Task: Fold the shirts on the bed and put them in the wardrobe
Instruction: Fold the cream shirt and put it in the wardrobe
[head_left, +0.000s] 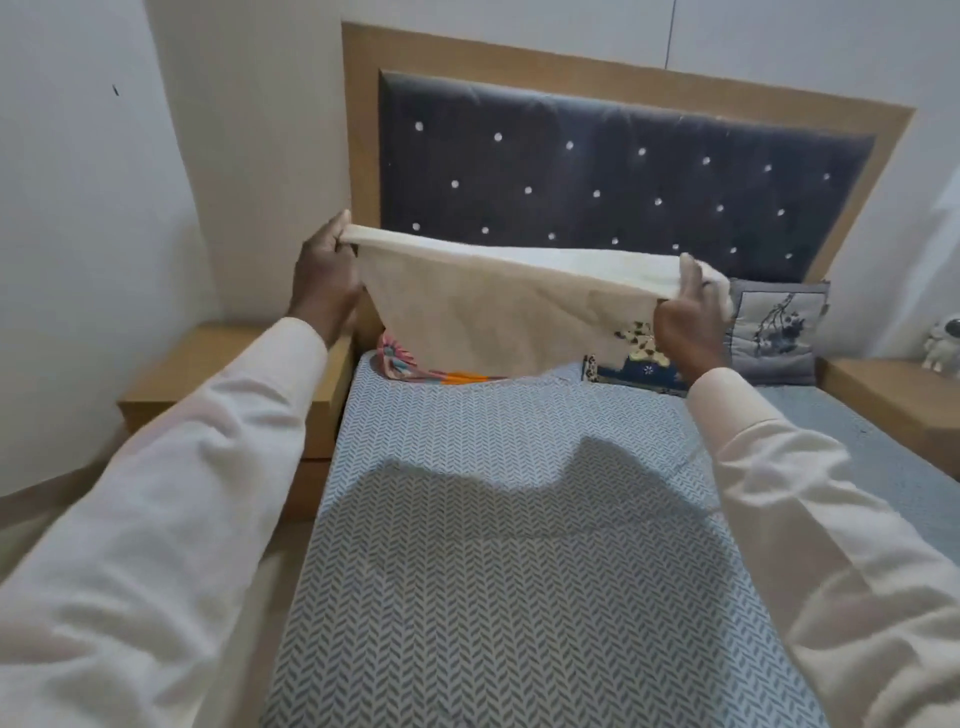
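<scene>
A cream shirt (498, 306) hangs in the air above the bed (509, 545), stretched between my two hands. My left hand (324, 273) pinches its upper left corner near the headboard's edge. My right hand (688, 317) grips the upper right corner, with cloth bunched over the fingers. The shirt's lower edge hangs just above the head of the bed. Behind it lie a colourful pink and orange garment (410, 366) and a dark blue patterned garment (639, 371), both partly hidden. No wardrobe is in view.
A padded dark headboard (597, 171) in a wooden frame stands behind. Wooden bedside tables sit at left (208, 379) and right (893, 395); a small white figurine (943, 345) stands on the right one. A grey embroidered cushion (776, 332) leans at the bed's far right. White walls enclose the corner.
</scene>
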